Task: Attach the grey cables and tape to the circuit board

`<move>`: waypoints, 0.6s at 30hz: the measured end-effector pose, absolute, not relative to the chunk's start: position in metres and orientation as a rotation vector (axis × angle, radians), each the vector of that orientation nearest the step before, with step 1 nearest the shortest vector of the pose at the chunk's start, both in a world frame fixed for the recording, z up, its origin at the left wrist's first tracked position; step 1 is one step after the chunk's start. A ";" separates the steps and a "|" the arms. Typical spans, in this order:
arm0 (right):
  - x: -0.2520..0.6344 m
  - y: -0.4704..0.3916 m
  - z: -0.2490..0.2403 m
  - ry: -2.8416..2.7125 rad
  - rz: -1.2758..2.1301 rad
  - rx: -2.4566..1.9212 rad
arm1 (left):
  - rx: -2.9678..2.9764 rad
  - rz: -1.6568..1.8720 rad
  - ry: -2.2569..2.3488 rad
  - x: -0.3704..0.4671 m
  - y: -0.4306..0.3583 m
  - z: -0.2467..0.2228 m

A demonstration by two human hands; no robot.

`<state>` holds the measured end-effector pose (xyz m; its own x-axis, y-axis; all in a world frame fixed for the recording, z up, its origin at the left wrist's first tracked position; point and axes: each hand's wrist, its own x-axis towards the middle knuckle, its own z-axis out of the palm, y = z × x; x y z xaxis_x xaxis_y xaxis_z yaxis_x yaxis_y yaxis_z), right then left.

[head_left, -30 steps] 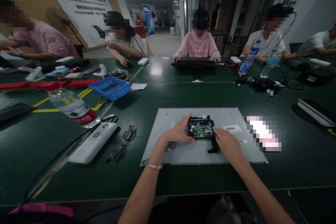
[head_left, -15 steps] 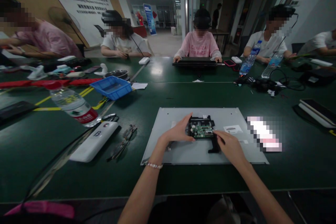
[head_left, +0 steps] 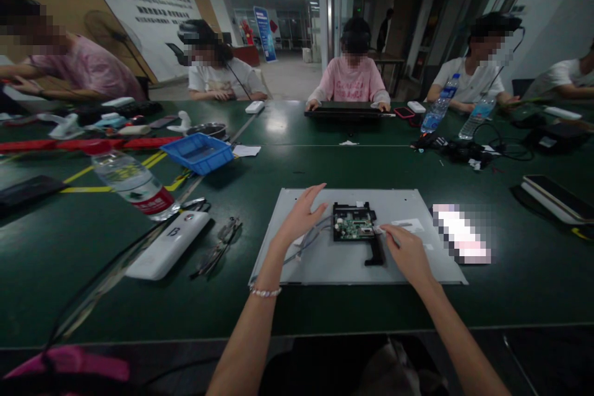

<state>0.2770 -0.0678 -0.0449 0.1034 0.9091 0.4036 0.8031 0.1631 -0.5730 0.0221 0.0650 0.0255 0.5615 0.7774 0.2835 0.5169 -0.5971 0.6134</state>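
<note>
A green circuit board (head_left: 355, 228) sits in a black plastic frame (head_left: 375, 253) on a flat grey metal panel (head_left: 315, 269). My left hand (head_left: 299, 216) is raised above the panel's left part, fingers stretched and apart, holding nothing. Thin grey cables (head_left: 312, 240) run from beneath it to the left side of the board. At the board's right edge, my right hand (head_left: 408, 250) has its thumb and fingers pinched together. A small pale bit shows at those fingertips, too small to name. White labels (head_left: 408, 224) are stuck on the panel behind this hand.
Left of the panel lie eyeglasses (head_left: 218, 247), a white power bank (head_left: 169, 244), a tilted water bottle (head_left: 132, 182) and a blue tray (head_left: 199, 154). A lit phone (head_left: 461, 232) lies at the panel's right. Several people sit across the green table (head_left: 297, 312).
My left hand has let go of the board's left edge and moved up and left, uncovering the grey cables. My right hand stays pinched at the board's right edge.
</note>
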 end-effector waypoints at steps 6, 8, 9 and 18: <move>0.279 -0.070 -0.044 -1.700 0.142 -1.627 | 2.373 0.620 1.238 -0.015 0.080 0.012; 0.279 -0.071 -0.044 -1.698 0.139 -1.621 | 2.365 0.534 1.255 -0.024 0.081 0.003; 0.278 -0.071 -0.044 -1.701 0.141 -1.620 | 2.366 0.507 1.256 -0.026 0.081 -0.001; 0.279 -0.070 -0.047 -1.705 0.126 -1.594 | 2.344 0.708 1.342 -0.020 0.078 -0.007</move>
<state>0.2795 -0.0704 -0.0467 0.0941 0.8815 0.4627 0.8037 0.2070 -0.5578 -0.0196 0.0779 -0.0066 0.4271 0.8694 0.2485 0.6958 -0.4916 0.5237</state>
